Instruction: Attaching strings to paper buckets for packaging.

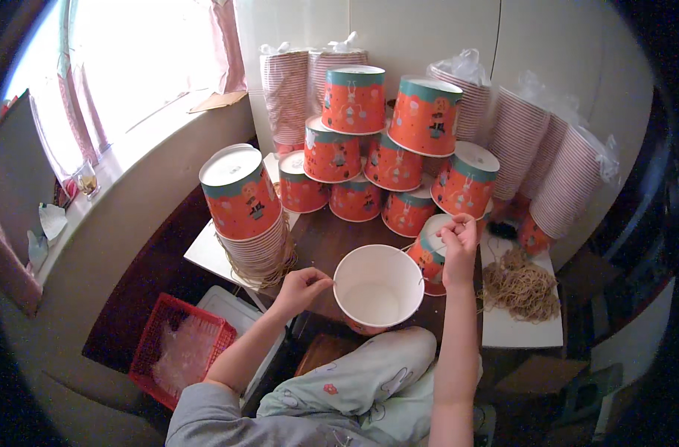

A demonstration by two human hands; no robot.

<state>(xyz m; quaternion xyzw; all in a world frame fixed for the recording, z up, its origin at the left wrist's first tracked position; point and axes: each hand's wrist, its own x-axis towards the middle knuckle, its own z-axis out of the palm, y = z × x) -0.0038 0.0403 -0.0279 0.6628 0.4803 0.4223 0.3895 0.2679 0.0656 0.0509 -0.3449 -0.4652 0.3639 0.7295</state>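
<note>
A white-lined paper bucket (pixel 379 270) stands open side up above my knees, its orange outside showing only at the bottom. My left hand (pixel 301 293) is closed in a pinch at the bucket's left rim; what lies between the fingertips is too small to make out. Raised above the right rim, my right hand (pixel 459 244) pinches a thin string, faintly seen. A bit of string (pixel 424 281) pokes through the bucket's right side. Just behind my right hand sits an upside-down orange and teal bucket (pixel 426 262), partly hidden.
Upside-down buckets (pixel 332 153) form a pyramid on the dark table (pixel 310 242). A tall bucket stack (pixel 252 212) with strings around it stands left. Tan strings (pixel 522 287) lie heaped on a white board at right. Bagged stacks (pixel 566 175) line the wall. A red basket (pixel 224 337) sits lower left.
</note>
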